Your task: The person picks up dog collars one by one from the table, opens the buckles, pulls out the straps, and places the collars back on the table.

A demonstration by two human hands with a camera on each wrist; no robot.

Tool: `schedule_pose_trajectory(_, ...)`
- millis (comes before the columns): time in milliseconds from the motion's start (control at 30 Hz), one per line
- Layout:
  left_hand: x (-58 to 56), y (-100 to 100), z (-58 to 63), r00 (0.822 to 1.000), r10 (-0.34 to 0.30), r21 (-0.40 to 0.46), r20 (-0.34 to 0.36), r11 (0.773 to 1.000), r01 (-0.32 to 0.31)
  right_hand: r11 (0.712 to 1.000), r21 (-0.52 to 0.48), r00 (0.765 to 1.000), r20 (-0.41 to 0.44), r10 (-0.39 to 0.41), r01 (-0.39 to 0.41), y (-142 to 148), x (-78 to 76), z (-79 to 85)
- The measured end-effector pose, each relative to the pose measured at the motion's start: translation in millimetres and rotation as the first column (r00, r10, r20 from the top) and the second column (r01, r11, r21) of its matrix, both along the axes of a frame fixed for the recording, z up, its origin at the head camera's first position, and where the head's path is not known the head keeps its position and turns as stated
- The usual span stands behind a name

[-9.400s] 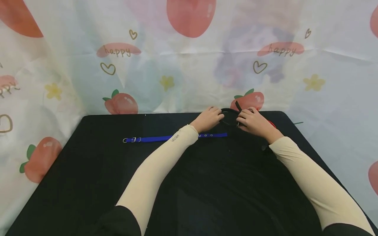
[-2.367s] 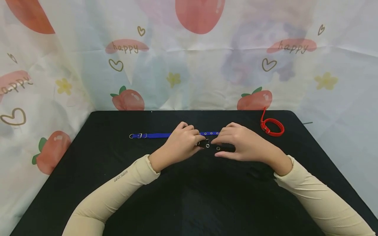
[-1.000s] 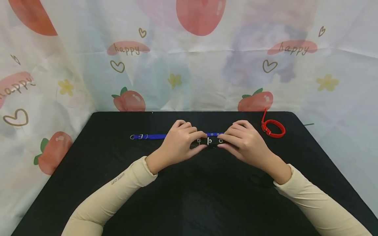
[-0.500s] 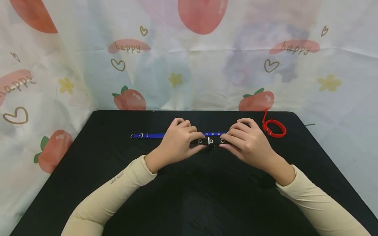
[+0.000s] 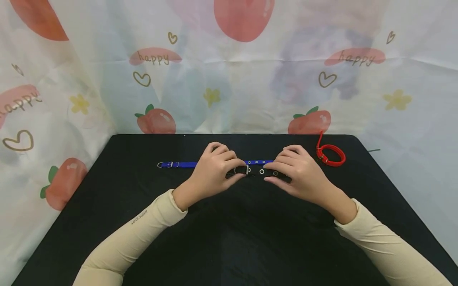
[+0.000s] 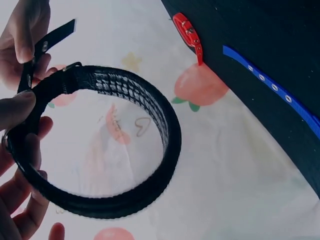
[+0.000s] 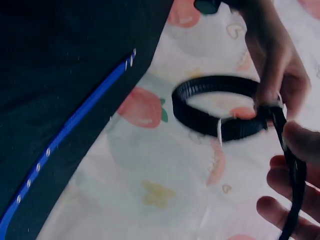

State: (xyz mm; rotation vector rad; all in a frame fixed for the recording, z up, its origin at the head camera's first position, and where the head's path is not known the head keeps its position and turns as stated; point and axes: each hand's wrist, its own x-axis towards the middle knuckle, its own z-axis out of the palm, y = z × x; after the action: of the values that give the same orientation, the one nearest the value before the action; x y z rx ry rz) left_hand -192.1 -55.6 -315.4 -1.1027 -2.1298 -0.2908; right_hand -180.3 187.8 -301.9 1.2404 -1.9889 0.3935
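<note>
Between the two hands, a black collar (image 5: 255, 171) with metal eyelets and a buckle is held up over the table. It forms a round loop, its padded mesh lining (image 6: 120, 80) showing in the left wrist view. My left hand (image 5: 214, 169) pinches the collar by the buckle, thumb and fingers on the band. My right hand (image 5: 302, 171) grips the eyeleted tail of the strap, whose free end sticks out past the fingers in both wrist views. Just behind the hands, a blue collar (image 5: 184, 164) lies stretched out flat, its middle and right end hidden by them.
A red collar (image 5: 333, 163), buckled into a ring with its tail pointing back, rests at the table's back right. The black-covered table (image 5: 229, 238) ends at a printed cloth backdrop (image 5: 243, 95) behind and to the sides.
The hands have come from the back right, by the red collar, to the middle with the black collar. Over the last half second the buckle has shifted left and the hands have parted slightly.
</note>
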Motion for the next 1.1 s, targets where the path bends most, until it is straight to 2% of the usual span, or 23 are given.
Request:
schedule_pose_trajectory(300, 3.9, 8.0, -2.5, 0.998, -0.035, 0.005, -0.054, 0.999, 0.036, 0.999, -0.029, 0.998, -0.048, 0.028, -0.030, -18.9, 0.7, -7.7)
schedule_pose_trajectory(400, 4.7, 8.9, -2.7, 0.998, -0.037, 0.002, -0.058, 0.999, 0.037, 0.999, -0.027, 0.999, -0.040, 0.024, -0.026, -22.4, 0.9, -8.8)
schedule_pose_trajectory(633, 4.9, 4.0, -4.5, 0.999, -0.007, 0.015, -0.039, 1.000, 0.008, 1.000, -0.014, 1.000, -0.003, -0.003, 0.003, -9.9, 0.0, -8.4)
schedule_pose_trajectory(767, 4.2, 2.2, -5.3, 0.999, -0.007, 0.020, -0.052, 1.000, 0.008, 1.000, -0.011, 0.999, -0.038, 0.000, 0.000, -4.7, -0.6, -8.6)
schedule_pose_trajectory(933, 3.1, 7.5, -8.0, 0.995, -0.020, 0.005, -0.096, 1.000, 0.021, 0.999, 0.042, 0.990, -0.139, -0.012, 0.018, -13.2, -3.0, -10.8)
schedule_pose_trajectory(1100, -2.2, 5.2, -13.6, 0.994, 0.028, 0.002, -0.109, 1.000, -0.028, 0.995, 0.078, 0.993, -0.100, -0.055, 0.063, -4.3, -10.0, -15.0)
